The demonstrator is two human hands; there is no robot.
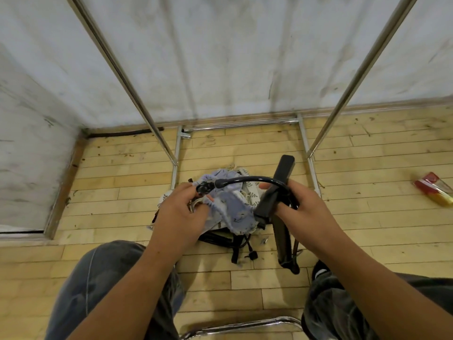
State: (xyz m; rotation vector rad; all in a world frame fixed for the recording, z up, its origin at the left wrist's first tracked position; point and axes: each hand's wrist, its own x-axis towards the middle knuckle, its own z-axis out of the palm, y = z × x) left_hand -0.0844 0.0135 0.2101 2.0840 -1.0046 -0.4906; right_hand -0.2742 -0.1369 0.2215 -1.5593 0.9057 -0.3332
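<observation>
One hose, left hand pinching, one pump, right hand gripping

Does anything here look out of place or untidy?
Yes. A red and yellow packet lies alone on the floor at the right. In the middle, patterned cloths and black straps lie in a loose heap. The white wall is stained.

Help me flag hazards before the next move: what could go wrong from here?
The left hand pinches the hose nozzle against the lilac cloth; fabric may snag in it.
The hose arcs to the black pump in the right hand; a tug could pull the nozzle from the fingers.
Loose black straps on the floor could tangle.
</observation>
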